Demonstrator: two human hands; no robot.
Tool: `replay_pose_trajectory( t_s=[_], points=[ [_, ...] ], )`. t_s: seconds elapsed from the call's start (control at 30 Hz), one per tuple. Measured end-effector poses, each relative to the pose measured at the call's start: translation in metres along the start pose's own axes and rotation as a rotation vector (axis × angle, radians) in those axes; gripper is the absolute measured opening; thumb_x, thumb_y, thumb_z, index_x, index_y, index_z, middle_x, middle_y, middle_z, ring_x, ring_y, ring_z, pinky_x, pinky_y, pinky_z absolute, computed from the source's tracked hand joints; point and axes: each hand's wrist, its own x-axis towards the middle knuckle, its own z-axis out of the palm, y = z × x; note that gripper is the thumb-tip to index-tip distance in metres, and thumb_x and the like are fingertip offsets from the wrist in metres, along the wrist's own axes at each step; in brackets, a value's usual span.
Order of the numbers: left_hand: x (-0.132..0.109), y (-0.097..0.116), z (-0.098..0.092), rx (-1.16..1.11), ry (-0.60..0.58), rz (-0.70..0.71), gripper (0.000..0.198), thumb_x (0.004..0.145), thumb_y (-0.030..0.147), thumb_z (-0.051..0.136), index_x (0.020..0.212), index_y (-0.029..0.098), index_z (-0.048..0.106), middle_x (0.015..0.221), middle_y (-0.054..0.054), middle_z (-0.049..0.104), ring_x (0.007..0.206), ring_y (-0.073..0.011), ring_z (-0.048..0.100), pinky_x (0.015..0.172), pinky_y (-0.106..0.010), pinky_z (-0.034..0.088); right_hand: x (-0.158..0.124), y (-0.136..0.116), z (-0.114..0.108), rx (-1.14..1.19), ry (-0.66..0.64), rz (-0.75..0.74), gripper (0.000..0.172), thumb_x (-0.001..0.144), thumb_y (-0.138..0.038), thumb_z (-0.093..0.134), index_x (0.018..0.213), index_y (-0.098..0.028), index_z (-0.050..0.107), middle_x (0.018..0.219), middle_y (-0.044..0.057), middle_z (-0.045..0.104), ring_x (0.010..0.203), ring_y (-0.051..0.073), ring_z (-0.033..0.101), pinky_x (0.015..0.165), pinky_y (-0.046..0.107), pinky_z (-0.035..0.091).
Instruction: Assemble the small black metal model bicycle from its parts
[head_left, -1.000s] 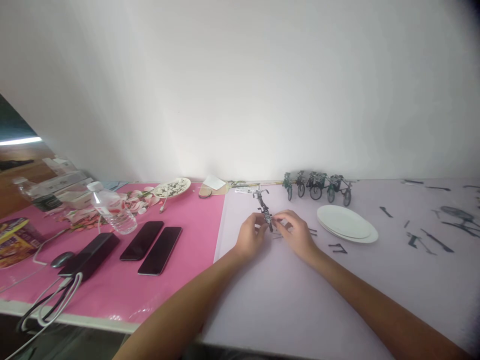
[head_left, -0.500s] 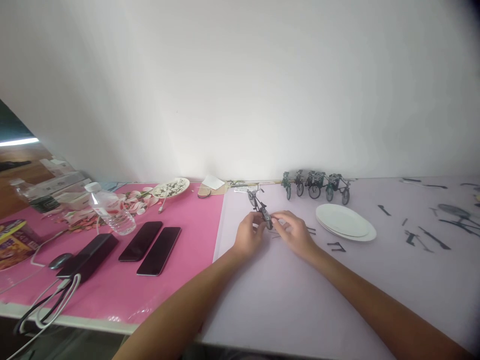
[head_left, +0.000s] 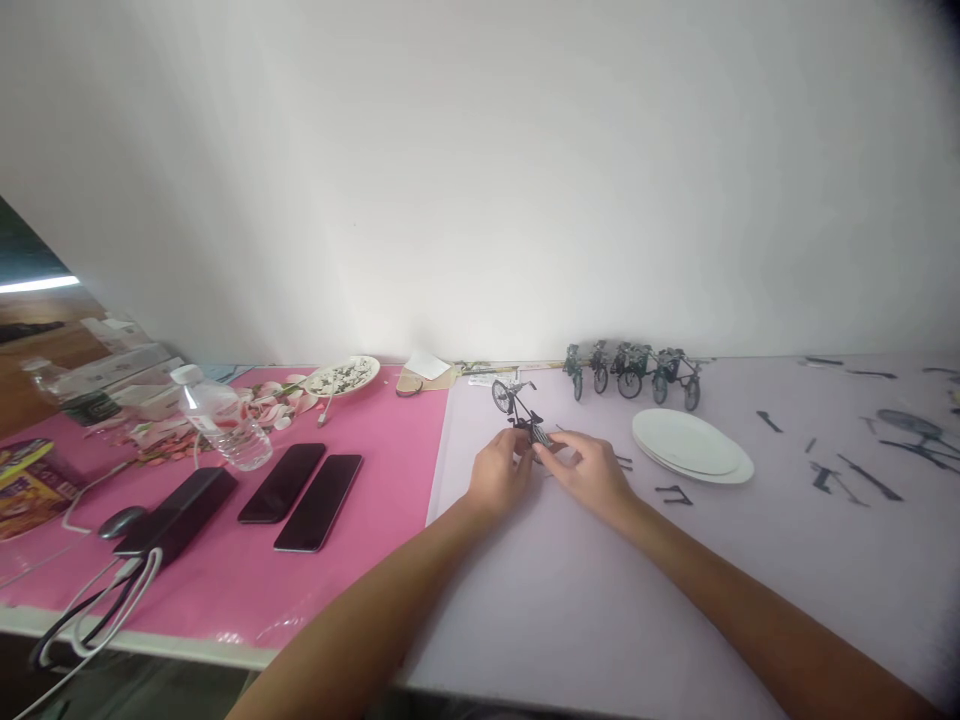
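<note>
Between my two hands a small black model bicycle point(head_left: 517, 408) is tilted, its front wheel and handlebar pointing away from me. My left hand point(head_left: 498, 470) grips it low on the left side, fingers closed round its rear part. From the right, my right hand point(head_left: 589, 468) pinches the rear end, thumb and fingers closed on it. Part of the rear wheel and frame is hidden by my fingers. Just right of my right hand lie thin dark parts, among them a U-shaped bracket point(head_left: 673, 495).
Several finished-looking model bicycles point(head_left: 631, 370) stand by the wall. White plates point(head_left: 688, 443) lie right, with loose black parts point(head_left: 868, 476) beyond. On the pink left side are two phones point(head_left: 319, 503), a black power bank point(head_left: 176, 512), a water bottle point(head_left: 221, 417) and a patterned plate point(head_left: 341, 376).
The model bicycle has turned in my hands, so its front wheel now shows more from the side. My right hand has shifted slightly left, its thumb farther over the rear part.
</note>
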Motion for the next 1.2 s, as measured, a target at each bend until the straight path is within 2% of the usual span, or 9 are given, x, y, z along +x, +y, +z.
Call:
replay_pose_trajectory(
  t_s=[0.2, 0.4, 0.63, 0.8, 1.03, 1.13, 1.2],
  points=[
    [0.0, -0.001, 0.0, 0.012, -0.005, -0.025, 0.023, 0.093, 0.019, 0.058, 0.115, 0.024, 0.061, 0.104, -0.004, 0.072, 0.088, -0.0176, 0.068, 0.077, -0.031, 0.056, 0.0, -0.002, 0.001, -0.02, -0.015, -0.059, 0.022, 0.095, -0.037, 0.064, 0.095, -0.023, 0.08, 0.089, 0.005, 0.081, 0.078, 0.022, 0.076, 0.068, 0.03, 0.058],
    [0.0, -0.003, 0.001, 0.019, 0.001, -0.016, 0.02, 0.094, 0.021, 0.059, 0.113, 0.024, 0.062, 0.102, -0.004, 0.071, 0.088, -0.0179, 0.067, 0.076, -0.03, 0.055, -0.001, -0.003, 0.001, 0.007, -0.003, 0.01, 0.022, 0.093, -0.037, 0.065, 0.094, -0.025, 0.082, 0.08, 0.003, 0.081, 0.067, 0.023, 0.076, 0.067, 0.031, 0.059],
    [0.0, -0.001, 0.0, 0.013, -0.003, -0.011, 0.024, 0.092, 0.019, 0.057, 0.116, 0.023, 0.061, 0.104, -0.005, 0.07, 0.088, -0.0177, 0.066, 0.073, -0.029, 0.054, -0.002, 0.002, 0.005, 0.02, 0.02, 0.02, 0.029, 0.093, -0.04, 0.063, 0.1, -0.022, 0.085, 0.092, 0.006, 0.083, 0.069, 0.024, 0.075, 0.071, 0.034, 0.059],
    [0.001, -0.002, 0.001, 0.0, 0.004, -0.007, 0.024, 0.092, 0.019, 0.058, 0.115, 0.023, 0.062, 0.103, -0.005, 0.069, 0.087, -0.0174, 0.066, 0.072, -0.029, 0.054, -0.002, 0.01, 0.009, 0.127, 0.02, 0.103, 0.035, 0.092, -0.043, 0.064, 0.108, -0.019, 0.084, 0.106, 0.009, 0.082, 0.083, 0.028, 0.079, 0.076, 0.035, 0.062],
    [0.003, -0.006, 0.003, -0.07, 0.01, 0.014, 0.024, 0.094, 0.021, 0.059, 0.118, 0.023, 0.062, 0.105, -0.006, 0.069, 0.086, -0.017, 0.066, 0.07, -0.029, 0.055, -0.001, 0.014, 0.01, 0.196, 0.028, 0.189, 0.041, 0.09, -0.047, 0.068, 0.11, -0.015, 0.083, 0.112, 0.011, 0.08, 0.094, 0.031, 0.078, 0.082, 0.037, 0.062],
    [0.003, -0.005, 0.002, -0.086, 0.027, -0.003, 0.021, 0.095, 0.024, 0.059, 0.115, 0.023, 0.062, 0.106, -0.007, 0.07, 0.085, -0.0167, 0.067, 0.07, -0.029, 0.055, 0.001, 0.014, 0.008, 0.246, 0.03, 0.249, 0.045, 0.09, -0.052, 0.067, 0.111, -0.015, 0.083, 0.106, 0.009, 0.082, 0.092, 0.031, 0.077, 0.08, 0.038, 0.062],
    [0.004, -0.005, 0.002, -0.112, 0.041, -0.03, 0.017, 0.095, 0.026, 0.061, 0.111, 0.022, 0.063, 0.105, -0.007, 0.07, 0.084, -0.0165, 0.067, 0.069, -0.029, 0.055, 0.003, 0.012, 0.005, 0.289, 0.026, 0.318, 0.05, 0.089, -0.055, 0.067, 0.113, -0.014, 0.083, 0.095, 0.008, 0.083, 0.082, 0.03, 0.076, 0.072, 0.037, 0.061]
  ],
)
